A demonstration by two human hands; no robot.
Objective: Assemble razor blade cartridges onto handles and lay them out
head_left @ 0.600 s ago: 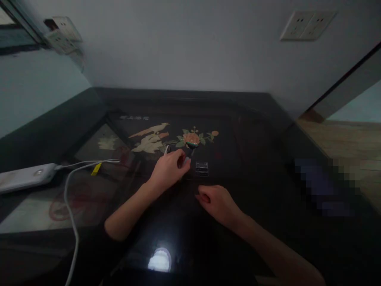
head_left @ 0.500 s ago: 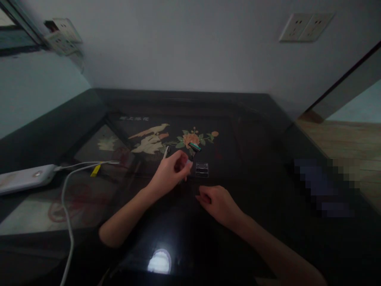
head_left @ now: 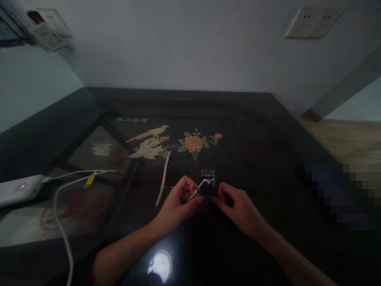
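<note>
My left hand [head_left: 181, 200] is closed around the handle of a razor [head_left: 195, 194], whose silver neck slants up to the right. The razor's head, with a bit of green-blue on it, is turned toward my right hand [head_left: 238, 202]. That hand is beside the head without visibly touching it, its fingers loosely curled, the thumb apart from them, and nothing seen between. Just behind the razor head, a small clear plastic case [head_left: 207, 173] lies on the dark table [head_left: 262, 159]. To the left of my left hand lies a thin, slightly bent white stick [head_left: 163, 178].
A white power bank-like device [head_left: 19, 190] lies at the left, with a white cable [head_left: 58, 216] bearing a yellow tag [head_left: 90, 180]. Wall sockets [head_left: 314, 23] are on the wall behind. At the right is a blurred-out dark object [head_left: 333, 194].
My left hand has drawn the razor nearer and tipped its head to the right. My right hand has moved right, now close to the razor head. The view has shifted slightly.
</note>
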